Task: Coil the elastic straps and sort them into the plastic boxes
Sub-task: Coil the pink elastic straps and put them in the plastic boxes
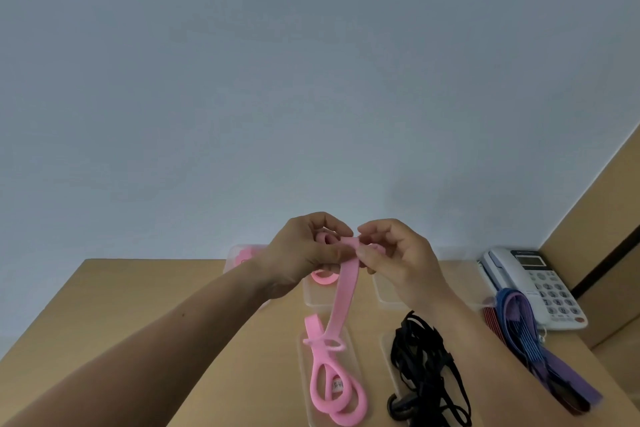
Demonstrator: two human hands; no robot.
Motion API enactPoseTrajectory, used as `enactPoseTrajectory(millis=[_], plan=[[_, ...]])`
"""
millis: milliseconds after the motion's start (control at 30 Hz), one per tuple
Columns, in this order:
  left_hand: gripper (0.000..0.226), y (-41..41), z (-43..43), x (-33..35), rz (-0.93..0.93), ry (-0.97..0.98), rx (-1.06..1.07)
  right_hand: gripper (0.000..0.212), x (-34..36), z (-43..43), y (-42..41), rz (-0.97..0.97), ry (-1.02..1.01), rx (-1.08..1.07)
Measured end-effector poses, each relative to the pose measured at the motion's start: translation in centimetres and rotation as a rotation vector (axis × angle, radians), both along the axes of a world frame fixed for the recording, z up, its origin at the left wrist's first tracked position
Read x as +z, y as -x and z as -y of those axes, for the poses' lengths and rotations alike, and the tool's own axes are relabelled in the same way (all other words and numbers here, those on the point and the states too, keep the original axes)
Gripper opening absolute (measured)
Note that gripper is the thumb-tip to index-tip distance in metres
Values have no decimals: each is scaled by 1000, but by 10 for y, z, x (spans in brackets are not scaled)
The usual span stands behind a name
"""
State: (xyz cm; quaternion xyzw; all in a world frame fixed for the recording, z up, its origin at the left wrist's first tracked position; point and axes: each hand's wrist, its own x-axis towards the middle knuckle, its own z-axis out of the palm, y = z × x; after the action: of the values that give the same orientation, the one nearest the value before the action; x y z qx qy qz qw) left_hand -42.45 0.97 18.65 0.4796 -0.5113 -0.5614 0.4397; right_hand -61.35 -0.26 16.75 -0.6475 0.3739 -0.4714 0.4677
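Behind everything, a pale blue-grey wall (311, 80) is filling most of the view, and below it a light wooden surface (145, 305) is spreading toward the person. Two bare forearms are extending from the lower corners, with the left hand (304, 253) and the right hand (398, 260) meeting above the far middle of the surface. At the far right a white desk telephone (540, 284) is sitting, and a bundle of blue and purple straps (519, 326) is lying just in front of it, beside a red striped strap (491, 321). A tangle of black straps (419, 367) is lying below the right forearm, spilling over a shallow clear tray (386, 343). Three clear plastic boxes are standing in a row beneath the hands: the left box (239, 258) is holding something pink, the middle box (318, 298) is holding a coiled pink strap (323, 277), and the right box (388, 295) is too hidden for its contents to be told. The pink elastic strap (341, 298) is hanging from the hands down to a second clear tray (304, 374), where its loose end is lying in loops. The left grip is curling around a small pink roll at the strap's top end, and the right grip is pinching the strap narrowly between thumb and fingertips just beside that roll.
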Motion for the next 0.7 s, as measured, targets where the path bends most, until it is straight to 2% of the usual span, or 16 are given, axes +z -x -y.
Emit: enactPoseTrajectory(millis=[133,233,267,367,533,700], plan=[[19,0,-1,-2,76,142,-3,28,0,3,-4,-63,-49,-7],[25,0,0,-5,74,148,38,5,-1,3,-4,-83,16,-31],[27,-1,0,-5,56,123,35,4,-2,4,-4,-83,50,-47],[26,-2,-1,-3,55,52,-55,18,-1,4,-4,-101,122,-78],[28,-7,-1,1,81,-1,-143,23,-4,0,-7,-87,141,-57],[30,-3,-3,3,1,-24,-146,28,-2,-1,-6,-28,98,0]])
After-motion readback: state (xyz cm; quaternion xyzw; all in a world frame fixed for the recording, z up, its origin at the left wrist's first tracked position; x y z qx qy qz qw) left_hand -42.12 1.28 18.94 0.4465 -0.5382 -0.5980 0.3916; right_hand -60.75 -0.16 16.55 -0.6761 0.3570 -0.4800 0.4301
